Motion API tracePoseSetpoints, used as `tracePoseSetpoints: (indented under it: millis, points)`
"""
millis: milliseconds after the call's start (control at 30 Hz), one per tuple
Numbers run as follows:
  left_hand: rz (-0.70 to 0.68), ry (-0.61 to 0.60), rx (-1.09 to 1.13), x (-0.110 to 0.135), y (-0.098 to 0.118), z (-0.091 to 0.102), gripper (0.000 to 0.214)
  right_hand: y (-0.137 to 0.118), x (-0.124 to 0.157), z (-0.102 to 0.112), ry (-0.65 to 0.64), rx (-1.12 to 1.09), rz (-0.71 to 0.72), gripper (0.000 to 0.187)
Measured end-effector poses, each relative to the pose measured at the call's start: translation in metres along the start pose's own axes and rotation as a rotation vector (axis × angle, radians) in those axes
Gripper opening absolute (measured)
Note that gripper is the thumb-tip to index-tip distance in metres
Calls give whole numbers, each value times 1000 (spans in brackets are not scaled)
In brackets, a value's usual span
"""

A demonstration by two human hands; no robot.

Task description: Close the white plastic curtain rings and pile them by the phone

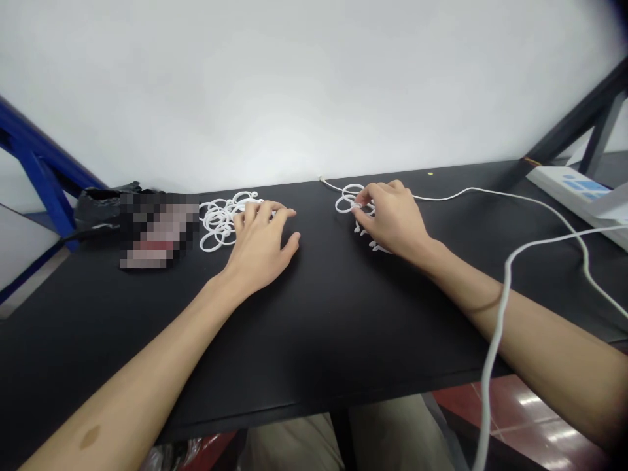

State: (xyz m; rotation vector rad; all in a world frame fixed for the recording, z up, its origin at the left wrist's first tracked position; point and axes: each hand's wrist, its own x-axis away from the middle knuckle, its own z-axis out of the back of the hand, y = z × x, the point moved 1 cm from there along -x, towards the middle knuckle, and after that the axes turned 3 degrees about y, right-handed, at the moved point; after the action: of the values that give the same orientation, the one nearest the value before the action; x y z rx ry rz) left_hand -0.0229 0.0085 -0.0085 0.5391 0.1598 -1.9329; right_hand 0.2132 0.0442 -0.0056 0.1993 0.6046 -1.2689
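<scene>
A loose pile of white plastic-looking rings (216, 219), several with small knobs, lies on the black tabletop (314, 314). Over the right side of this pile is my left hand (258, 245), palm down with its fingers spread; what lies under the fingertips is hidden. To the right, my right hand (392, 216) pinches a white ring (345, 205) between thumb and forefinger. More white rings (377, 247) lie partly covered beneath that hand, their small knobbed ends showing.
Left of the pile are a black plastic bag (101, 208) and a blurred-out patch (157, 235). A white cable (505, 288) hangs across my right forearm. At the far right sits a white and blue box (579, 190). A pale wall (314, 91) stands behind the table.
</scene>
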Motion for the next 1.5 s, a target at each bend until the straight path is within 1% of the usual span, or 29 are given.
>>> tracePoseSetpoints:
  millis: [200,433,533,700,767,900,1000,1133,1267,1333,1433,1500]
  points:
    - [-31,-20,48,1,3,-2,35,-18,6,10,12,-193,192,8]
    - [-32,-61,156,1,6,-3,52,-31,13,12,-74,-334,392,6]
    - [-54,-74,162,1,7,-3,48,-32,14,12,-123,-354,430,7]
    - [-107,-27,54,-1,2,-3,28,-34,16,13,-192,-362,432,9]
    - [-83,3,8,-2,-1,-2,24,-34,16,14,-202,-367,431,8]
    - [-34,39,-38,-3,-6,-1,24,-35,17,15,-212,-367,429,8]
    - [-37,17,-49,-3,-6,-2,24,-37,18,16,-178,-368,383,9]
    - [-76,-40,-45,-2,-3,-4,23,-40,19,18,-130,-427,289,10]
    - [-90,-67,14,-2,0,-5,21,-42,18,19,-40,-474,290,16]
    - [-49,-42,58,-2,1,-4,24,-42,17,19,-12,-470,300,16]
    - [21,44,111,-3,0,-1,36,-41,17,19,-19,-462,305,13]
    - [23,101,148,-3,1,2,37,-41,17,19,-24,-467,312,12]
